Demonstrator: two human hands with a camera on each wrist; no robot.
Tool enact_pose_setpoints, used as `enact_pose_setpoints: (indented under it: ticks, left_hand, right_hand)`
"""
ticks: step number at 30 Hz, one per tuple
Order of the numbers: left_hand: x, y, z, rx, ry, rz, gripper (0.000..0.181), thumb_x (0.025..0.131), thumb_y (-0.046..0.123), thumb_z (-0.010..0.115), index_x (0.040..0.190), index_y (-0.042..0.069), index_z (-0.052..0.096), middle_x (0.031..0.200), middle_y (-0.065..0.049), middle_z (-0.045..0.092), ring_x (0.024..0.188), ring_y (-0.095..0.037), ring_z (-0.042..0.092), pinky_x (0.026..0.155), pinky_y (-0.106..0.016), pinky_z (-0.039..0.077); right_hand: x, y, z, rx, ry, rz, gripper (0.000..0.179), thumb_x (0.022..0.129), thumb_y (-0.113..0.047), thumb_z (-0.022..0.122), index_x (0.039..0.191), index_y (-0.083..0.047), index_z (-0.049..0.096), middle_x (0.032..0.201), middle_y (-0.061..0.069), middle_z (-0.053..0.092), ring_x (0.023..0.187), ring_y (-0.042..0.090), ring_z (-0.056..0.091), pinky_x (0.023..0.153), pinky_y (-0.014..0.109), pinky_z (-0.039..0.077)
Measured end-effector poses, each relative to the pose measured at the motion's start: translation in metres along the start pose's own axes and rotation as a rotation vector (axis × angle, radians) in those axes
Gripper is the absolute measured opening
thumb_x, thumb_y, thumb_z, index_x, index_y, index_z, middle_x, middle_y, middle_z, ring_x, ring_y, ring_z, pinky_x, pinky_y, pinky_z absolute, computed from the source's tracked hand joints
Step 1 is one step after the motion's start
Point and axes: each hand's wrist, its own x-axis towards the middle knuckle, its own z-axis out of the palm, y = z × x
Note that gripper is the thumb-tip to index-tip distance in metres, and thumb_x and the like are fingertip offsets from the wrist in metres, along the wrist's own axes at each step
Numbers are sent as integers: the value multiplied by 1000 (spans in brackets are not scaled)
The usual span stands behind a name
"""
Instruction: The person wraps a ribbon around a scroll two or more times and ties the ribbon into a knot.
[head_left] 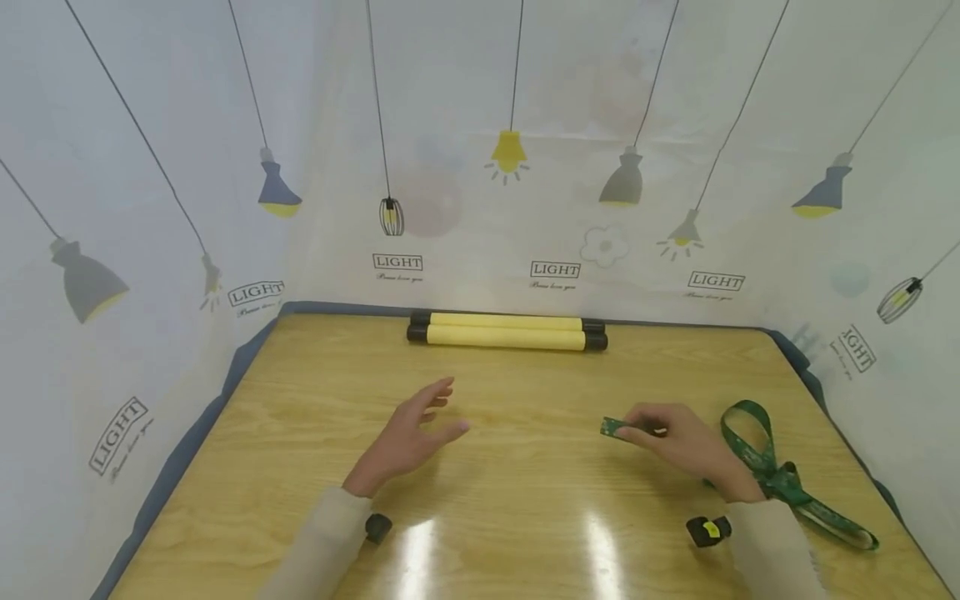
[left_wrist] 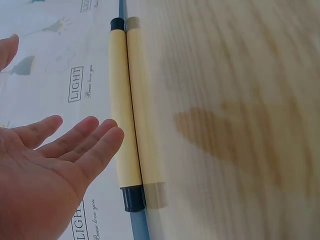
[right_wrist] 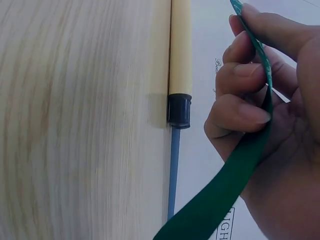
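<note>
A green patterned ribbon (head_left: 817, 510) lies looped at the right of the table, with one end running to my right hand (head_left: 678, 442). Thumb and index finger pinch that end, and its short tip (head_left: 611, 427) sticks out to the left. In the right wrist view the ribbon (right_wrist: 225, 185) passes across the palm, the other fingers curled beside it. My left hand (head_left: 408, 433) hovers above the table at centre left, holding nothing. The left wrist view shows the left palm (left_wrist: 45, 175) with its fingers extended.
Two yellow rolls (head_left: 506, 336) with black end caps lie side by side along the back edge of the wooden table (head_left: 315, 375). White sheeting (head_left: 465, 75) printed with lamps stands behind and at both sides. A blue edge (head_left: 187, 446) borders the tabletop.
</note>
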Motion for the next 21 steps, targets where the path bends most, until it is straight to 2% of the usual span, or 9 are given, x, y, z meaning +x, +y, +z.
enact_pose_setpoints:
  ticks: [7,16,21]
  left_hand:
    - [3,4,14,-13,-25,15,77,94,51,71,158,22,38,155,-14,48,140,-31,51,116,-53,42]
    - [11,13,32,-13,-105,39,77,96,51,69,157,16,39,151,-14,52,135,-30,55,112,-49,47]
    - [17,24,42,-43,-134,52,71,97,52,68,155,20,43,147,-14,55,132,-30,57,111,-48,48]
  right_hand:
    - [7,-13,6,57,-46,-10,9,101,-30,67,99,-24,73,96,2,75,88,2,66,84,27,57]
    - [17,-20,18,91,-59,-16,10,100,-36,67,100,-28,73,97,3,76,86,4,66,84,27,56]
    - [23,-27,21,97,-66,-6,13,100,-41,66,100,-30,72,98,2,76,86,4,66,83,27,56]
